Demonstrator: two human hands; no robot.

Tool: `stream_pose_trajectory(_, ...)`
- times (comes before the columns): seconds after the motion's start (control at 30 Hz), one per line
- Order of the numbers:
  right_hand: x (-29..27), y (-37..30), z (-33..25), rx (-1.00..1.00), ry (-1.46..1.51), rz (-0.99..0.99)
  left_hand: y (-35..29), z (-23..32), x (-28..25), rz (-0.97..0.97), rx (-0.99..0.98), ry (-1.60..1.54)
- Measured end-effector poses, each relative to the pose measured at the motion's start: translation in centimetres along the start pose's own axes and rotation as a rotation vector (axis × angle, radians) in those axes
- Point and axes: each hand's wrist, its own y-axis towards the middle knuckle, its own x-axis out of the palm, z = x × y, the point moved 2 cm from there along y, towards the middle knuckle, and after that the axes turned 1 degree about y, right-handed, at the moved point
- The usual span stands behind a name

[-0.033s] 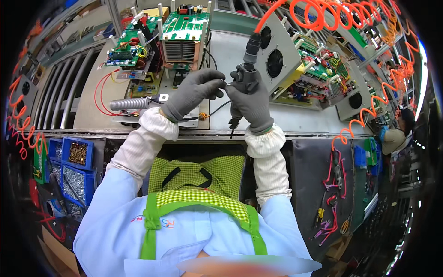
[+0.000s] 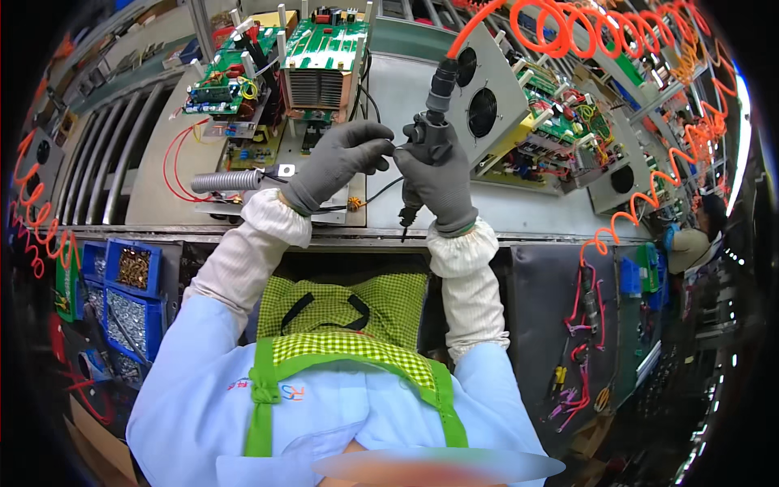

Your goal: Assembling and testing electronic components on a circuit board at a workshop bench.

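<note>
Dark grey cylindrical power driver w/ thin bit (image 2: 430, 135), fed by a bright orange coiled hose (image 2: 480, 26), is up over the pale metal surface (image 2: 396, 88). Progress AFAICT: green circuit boards w/ white posts (image 2: 326, 47) already sit on the L-side unit; nothing's being driven at the bit, can't tell what's left. Grey-gloved R hand (image 2: 442, 180) has its fingers wrapped round the driver, bit poking out below, toward the person. Grey-gloved L hand (image 2: 335, 167) is curled, fingertips right by the R thumb; can't tell if it's pinching anything.
</note>
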Motion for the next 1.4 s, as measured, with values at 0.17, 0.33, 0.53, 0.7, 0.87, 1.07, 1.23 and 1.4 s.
stream_pose_trajectory(0.17, 0.4, 0.1, 0.5, -0.068, 0.007, 0.045, -0.7, 0.6, -0.3, -0.015, 0.056, 0.081)
stream_pose_trajectory(0.33, 1.5, 0.4, 0.4, -0.046, -0.092, -0.003, -1.2, 0.0, -1.0, -0.019, -0.015, -0.059)
stream_pose_trajectory(0.53, 2.1, 0.3, 0.8, -0.176, -0.100, 0.065, -0.7, -1.1, -0.4, -0.017, 0.057, -0.115)
stream_pose_trajectory(0.7, 2.8, 0.2, 0.9, -0.303, -0.555, 0.089, -0.2, -3.3, 0.3, 0.200, 0.065, -0.064)
stream_pose_trajectory(0.87, 2.9, -0.1, 1.2, -0.179, -0.419, 0.096, -0.9, -2.9, 0.3, 0.209, 0.127, -0.039)
stream_pose_trajectory(1.07, 2.2, -0.1, 1.3, -0.189, -0.325, 0.020, -1.1, -3.0, -0.8, 0.076, 0.058, -0.125)
stream_pose_trajectory(1.23, 2.4, -0.6, 0.9, -0.089, -0.249, -0.030, -1.6, -2.7, -1.4, -0.055, -0.116, -0.242)
stream_pose_trajectory(1.4, 2.7, -1.0, 0.1, -0.006, -0.219, -0.066, -1.8, -3.3, -2.1, -0.166, -0.095, -0.309)
